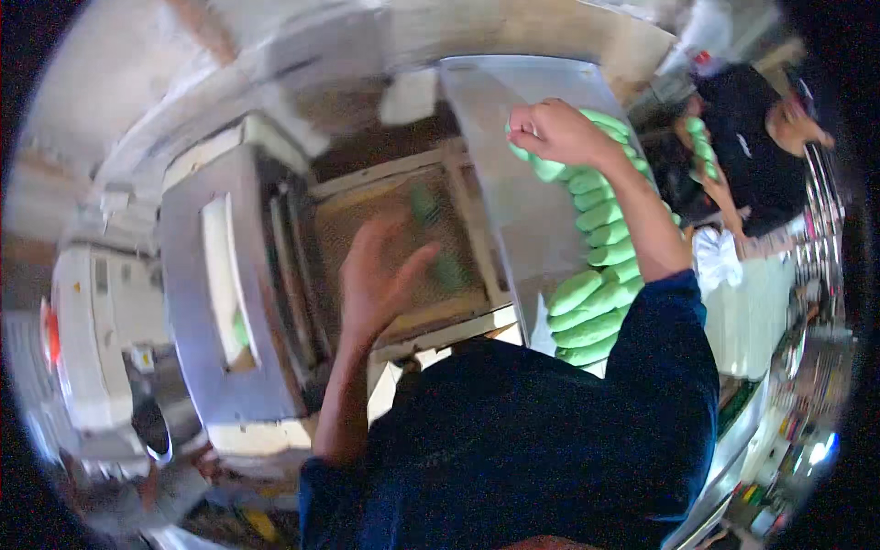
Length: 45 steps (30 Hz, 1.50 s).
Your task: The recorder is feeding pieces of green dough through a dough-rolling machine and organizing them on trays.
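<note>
My left hand, blurred by motion, hovers with fingers apart over the brown belt of a machine. Two dark green lumps lie on that belt just beyond my fingertips. Over a grey metal table, my right hand has its fingers curled around a pale green dough piece, which is mostly hidden. Beneath and beside my right forearm, a row of smooth, elongated green dough rolls runs along the tabletop. Several longer ones lie side by side nearer my body.
Left of the belt stands a metal machine housing with a long slot, green material showing at its lower end. A white cabinet is farther left. At right, a person in dark clothing holds green dough pieces beside a pale table.
</note>
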Available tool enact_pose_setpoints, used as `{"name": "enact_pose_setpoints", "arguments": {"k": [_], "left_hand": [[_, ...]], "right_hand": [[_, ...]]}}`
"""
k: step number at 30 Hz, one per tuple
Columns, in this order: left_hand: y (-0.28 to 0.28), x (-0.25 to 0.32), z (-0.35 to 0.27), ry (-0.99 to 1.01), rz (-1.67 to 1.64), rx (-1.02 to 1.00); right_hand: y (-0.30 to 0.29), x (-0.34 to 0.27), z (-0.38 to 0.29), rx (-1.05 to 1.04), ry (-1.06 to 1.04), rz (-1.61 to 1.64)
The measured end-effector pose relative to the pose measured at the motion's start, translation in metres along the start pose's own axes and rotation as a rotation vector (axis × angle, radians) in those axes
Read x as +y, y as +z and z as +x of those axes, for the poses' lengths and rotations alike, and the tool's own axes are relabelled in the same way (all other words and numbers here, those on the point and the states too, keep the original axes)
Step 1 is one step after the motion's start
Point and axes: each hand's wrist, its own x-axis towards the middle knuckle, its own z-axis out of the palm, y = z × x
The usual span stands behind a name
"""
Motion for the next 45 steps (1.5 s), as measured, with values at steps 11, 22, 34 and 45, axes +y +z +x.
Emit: {"name": "enact_pose_setpoints", "arguments": {"k": [11,22,34,45], "left_hand": [[-0.173,-0.035,-0.075,-0.158,-0.606,0.864],[-0.221,-0.156,-0.077,-0.192,0.033,0.587],[-0.272,-0.114,-0.128,-0.100,0.121,0.846],[0.014,0.012,-0.007,0.183,0.000,-0.019]], "right_hand": [[0.068,-0.239,0.167,0.942,0.066,0.844],[0.257,-0.312,0.297,0.949,-0.099,0.380],[0.175,0.042,-0.098,0.551,1.141,-1.079],[0.044,-0.081,-0.050,0.125,0.102,0.233]]}}
